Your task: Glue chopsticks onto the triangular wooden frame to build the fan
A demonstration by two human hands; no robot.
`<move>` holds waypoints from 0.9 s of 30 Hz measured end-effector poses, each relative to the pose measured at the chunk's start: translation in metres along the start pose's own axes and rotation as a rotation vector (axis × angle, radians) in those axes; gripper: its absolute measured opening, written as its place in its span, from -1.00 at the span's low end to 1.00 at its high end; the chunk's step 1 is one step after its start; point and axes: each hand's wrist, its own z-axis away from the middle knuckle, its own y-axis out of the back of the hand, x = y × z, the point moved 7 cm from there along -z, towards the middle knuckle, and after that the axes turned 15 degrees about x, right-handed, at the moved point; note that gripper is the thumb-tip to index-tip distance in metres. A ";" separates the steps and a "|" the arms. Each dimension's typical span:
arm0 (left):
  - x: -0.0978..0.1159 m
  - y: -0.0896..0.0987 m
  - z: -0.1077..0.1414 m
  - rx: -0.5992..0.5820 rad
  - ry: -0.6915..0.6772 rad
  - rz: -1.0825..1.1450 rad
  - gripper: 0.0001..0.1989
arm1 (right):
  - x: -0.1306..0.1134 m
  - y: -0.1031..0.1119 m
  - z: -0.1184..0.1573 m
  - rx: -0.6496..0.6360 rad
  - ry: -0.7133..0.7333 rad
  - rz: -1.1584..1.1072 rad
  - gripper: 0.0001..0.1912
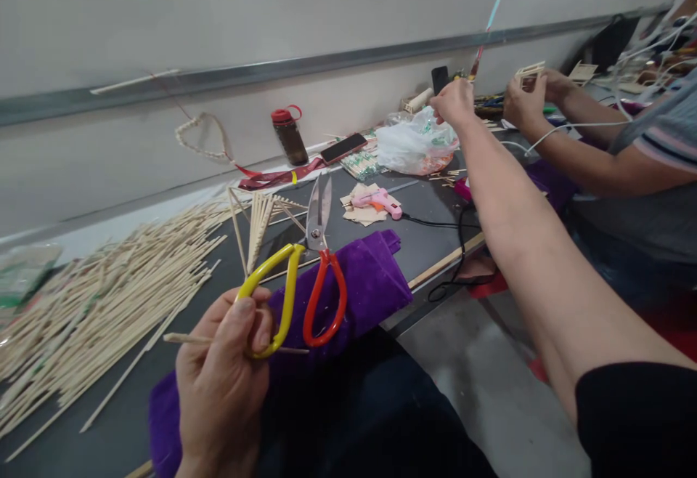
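Note:
My left hand is closed on a pair of scissors, gripping the yellow handle loop; the red loop hangs free and the blades point up, apart. A thin wooden stick passes through the same hand. My right arm stretches far across the bench. My right hand is closed above a white plastic bag, close to a dark phone by the wall. What its fingers hold, if anything, is hidden. Beneath the scissors lies a purple cloth along the bench edge.
A heap of wooden sticks covers the left side, beside a stick frame. A pink glue gun rests on wood scraps, its cord trailing right. A bottle and another phone are behind. A co-worker's hands hold a small stick piece.

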 end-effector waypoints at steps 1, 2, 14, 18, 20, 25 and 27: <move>0.000 0.000 0.000 0.000 0.000 0.004 -0.92 | -0.004 0.004 0.002 0.012 -0.010 0.008 -0.60; 0.000 0.001 0.001 -0.003 0.000 0.009 -0.92 | -0.008 0.009 0.004 0.044 -0.015 0.011 -0.59; 0.003 -0.001 0.005 0.061 0.005 -0.034 -0.91 | -0.058 0.050 0.013 0.226 0.269 -0.177 -0.69; 0.006 -0.006 0.009 0.074 0.027 -0.062 -0.92 | -0.035 0.024 0.006 0.086 0.184 -0.179 -0.71; 0.006 -0.010 0.011 0.079 0.049 -0.078 -0.91 | -0.015 0.004 0.004 -0.034 0.074 -0.141 -0.79; 0.006 -0.014 0.016 0.134 0.090 -0.102 -0.91 | 0.011 0.001 -0.003 -0.040 -0.140 -0.143 -0.85; 0.006 -0.015 0.016 0.128 0.084 -0.094 -0.90 | 0.008 0.010 -0.002 -0.006 -0.157 -0.188 -0.88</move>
